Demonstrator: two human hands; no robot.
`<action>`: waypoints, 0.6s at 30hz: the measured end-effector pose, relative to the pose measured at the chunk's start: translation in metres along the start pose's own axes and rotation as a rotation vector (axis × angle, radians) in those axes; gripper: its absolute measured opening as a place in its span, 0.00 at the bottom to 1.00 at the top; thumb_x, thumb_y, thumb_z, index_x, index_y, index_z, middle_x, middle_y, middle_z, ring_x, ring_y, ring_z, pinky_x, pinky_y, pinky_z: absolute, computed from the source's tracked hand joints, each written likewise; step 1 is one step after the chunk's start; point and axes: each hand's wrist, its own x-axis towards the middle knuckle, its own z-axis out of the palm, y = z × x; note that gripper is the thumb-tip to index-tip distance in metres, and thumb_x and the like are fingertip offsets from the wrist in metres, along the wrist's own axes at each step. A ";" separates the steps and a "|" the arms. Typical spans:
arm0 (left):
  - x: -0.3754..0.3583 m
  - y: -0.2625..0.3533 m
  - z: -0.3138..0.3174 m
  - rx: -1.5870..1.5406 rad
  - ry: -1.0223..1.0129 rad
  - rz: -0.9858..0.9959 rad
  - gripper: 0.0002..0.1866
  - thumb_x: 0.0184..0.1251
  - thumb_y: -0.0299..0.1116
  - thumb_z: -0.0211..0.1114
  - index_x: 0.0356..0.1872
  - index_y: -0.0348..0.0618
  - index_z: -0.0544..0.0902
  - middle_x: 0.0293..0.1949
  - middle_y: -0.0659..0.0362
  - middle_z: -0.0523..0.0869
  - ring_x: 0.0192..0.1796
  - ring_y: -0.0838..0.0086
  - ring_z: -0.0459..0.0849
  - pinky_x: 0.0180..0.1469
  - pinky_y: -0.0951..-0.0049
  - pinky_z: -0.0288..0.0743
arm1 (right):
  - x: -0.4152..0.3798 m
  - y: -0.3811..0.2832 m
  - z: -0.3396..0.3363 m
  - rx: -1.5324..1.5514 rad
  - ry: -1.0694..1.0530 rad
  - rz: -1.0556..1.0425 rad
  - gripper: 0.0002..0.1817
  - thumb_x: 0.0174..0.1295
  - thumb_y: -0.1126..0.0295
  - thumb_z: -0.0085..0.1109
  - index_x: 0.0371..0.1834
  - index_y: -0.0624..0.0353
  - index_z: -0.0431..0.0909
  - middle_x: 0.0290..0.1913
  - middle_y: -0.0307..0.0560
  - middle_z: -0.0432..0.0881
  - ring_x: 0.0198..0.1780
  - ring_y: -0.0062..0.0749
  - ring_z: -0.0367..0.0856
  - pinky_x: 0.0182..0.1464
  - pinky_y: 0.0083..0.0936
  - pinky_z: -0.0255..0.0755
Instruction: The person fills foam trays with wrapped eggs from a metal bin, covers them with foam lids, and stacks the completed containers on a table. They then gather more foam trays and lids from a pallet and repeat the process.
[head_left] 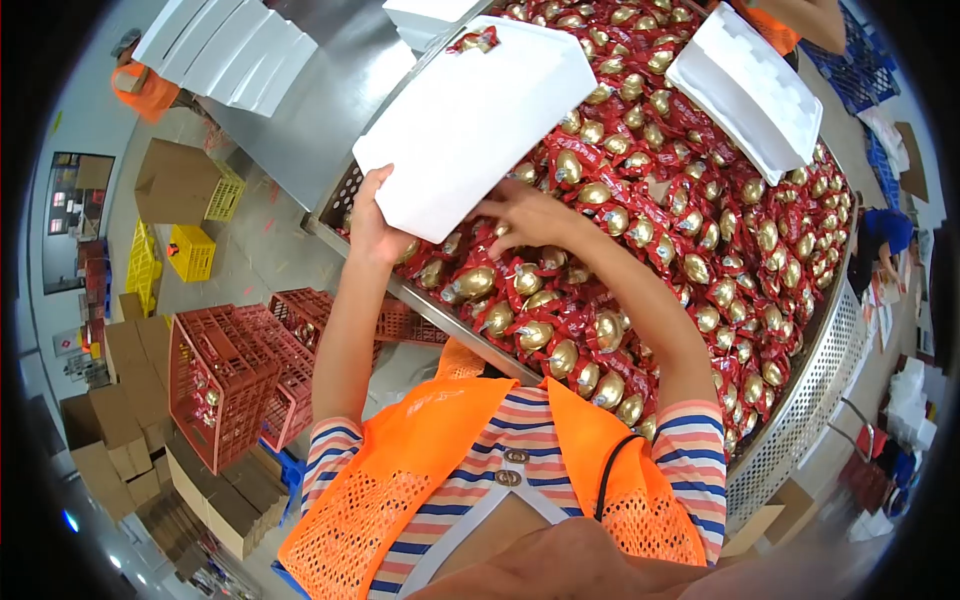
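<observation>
Orange vest (400,480) closest to us, striped shirt under it. Our left hand (372,222) grips edge of white box (475,120), tilted above heap. Our right hand (522,212) fingers curled on red-gold packets (660,240), just below box; pinch itself hidden. One packet (476,42) sits at box top, so filling looks barely begun. Packets uncountable, hundreds on table (800,400). One more box (745,90) beyond right hand. Red crates (225,380) below left hand.

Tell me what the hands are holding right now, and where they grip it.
The left hand grips the white box at its lower corner. The right hand reaches under the box's near edge; whether it holds anything cannot be told.
</observation>
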 end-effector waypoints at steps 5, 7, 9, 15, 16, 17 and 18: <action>0.001 -0.010 -0.018 -0.065 0.006 -0.036 0.29 0.66 0.39 0.58 0.65 0.35 0.68 0.59 0.50 0.79 0.60 0.59 0.80 0.63 0.54 0.73 | -0.029 0.049 -0.049 -0.268 0.287 0.284 0.26 0.48 0.53 0.74 0.52 0.45 0.84 0.57 0.55 0.72 0.58 0.53 0.74 0.54 0.48 0.77; 0.006 -0.017 -0.021 -0.063 0.031 -0.033 0.29 0.65 0.38 0.58 0.65 0.35 0.68 0.59 0.50 0.79 0.60 0.59 0.80 0.63 0.55 0.73 | -0.029 0.045 -0.069 -0.608 0.167 0.437 0.24 0.50 0.55 0.73 0.53 0.42 0.84 0.58 0.49 0.71 0.60 0.51 0.73 0.54 0.51 0.77; 0.008 -0.026 -0.021 -0.039 0.040 0.000 0.28 0.65 0.38 0.58 0.64 0.35 0.68 0.59 0.49 0.79 0.60 0.59 0.80 0.63 0.55 0.73 | -0.032 0.057 -0.070 -0.659 0.070 0.609 0.24 0.50 0.55 0.73 0.52 0.41 0.84 0.57 0.48 0.71 0.60 0.51 0.73 0.55 0.52 0.76; 0.008 -0.049 -0.022 0.101 0.041 0.178 0.34 0.65 0.30 0.60 0.71 0.36 0.59 0.62 0.49 0.74 0.60 0.61 0.79 0.63 0.60 0.75 | -0.048 0.075 -0.107 -0.368 0.114 0.829 0.26 0.46 0.60 0.72 0.52 0.46 0.82 0.52 0.52 0.80 0.52 0.54 0.82 0.53 0.47 0.79; 0.008 -0.053 -0.025 0.165 0.123 0.236 0.35 0.65 0.28 0.59 0.72 0.37 0.56 0.63 0.48 0.73 0.60 0.61 0.79 0.63 0.60 0.75 | -0.055 0.081 -0.108 -0.402 0.186 0.856 0.26 0.46 0.62 0.70 0.53 0.45 0.82 0.56 0.52 0.79 0.52 0.52 0.83 0.53 0.46 0.79; 0.001 -0.054 -0.014 0.225 0.205 0.295 0.36 0.65 0.26 0.59 0.73 0.38 0.54 0.64 0.48 0.71 0.61 0.61 0.78 0.64 0.60 0.74 | -0.064 0.092 -0.110 -0.378 0.177 0.850 0.28 0.45 0.63 0.70 0.55 0.45 0.82 0.59 0.54 0.78 0.52 0.53 0.83 0.53 0.46 0.79; -0.003 -0.054 -0.006 0.282 0.287 0.356 0.37 0.65 0.25 0.58 0.74 0.39 0.51 0.64 0.48 0.70 0.61 0.61 0.78 0.64 0.61 0.74 | -0.075 0.100 -0.116 -0.358 0.168 0.843 0.29 0.44 0.64 0.69 0.56 0.45 0.81 0.61 0.55 0.77 0.52 0.54 0.83 0.53 0.47 0.79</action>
